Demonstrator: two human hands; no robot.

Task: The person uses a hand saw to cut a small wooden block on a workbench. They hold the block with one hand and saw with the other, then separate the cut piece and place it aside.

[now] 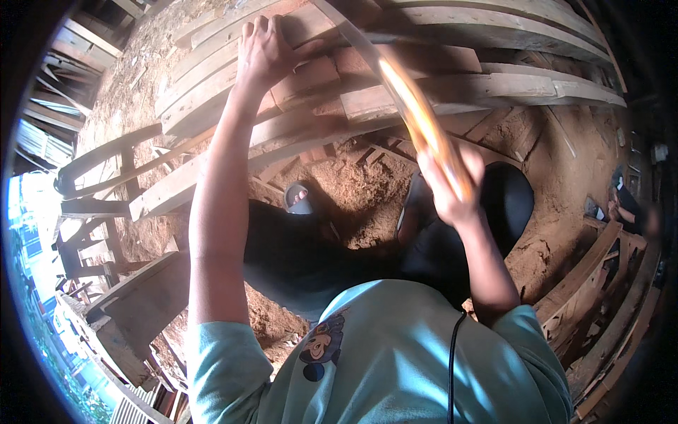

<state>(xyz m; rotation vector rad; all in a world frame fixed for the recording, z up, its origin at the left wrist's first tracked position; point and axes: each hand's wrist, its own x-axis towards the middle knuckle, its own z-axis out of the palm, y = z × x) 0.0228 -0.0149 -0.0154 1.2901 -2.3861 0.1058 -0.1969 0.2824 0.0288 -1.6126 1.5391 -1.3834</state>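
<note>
Wooden boards (371,104) lie across in front of me, and at the left my left hand (267,51) rests on them with fingers bent; whether it really grips, I cannot tell. To its right, a blurred yellow-handled tool (409,99) reaches over the boards, its handle wrapped by my right hand (450,189). If the tool slips or a board shifts, I think my left hand, being near, could be struck. I can make out no container.

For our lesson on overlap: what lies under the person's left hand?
Wooden planks show around the left hand; the surface directly beneath its palm is covered and cannot be seen.
</note>
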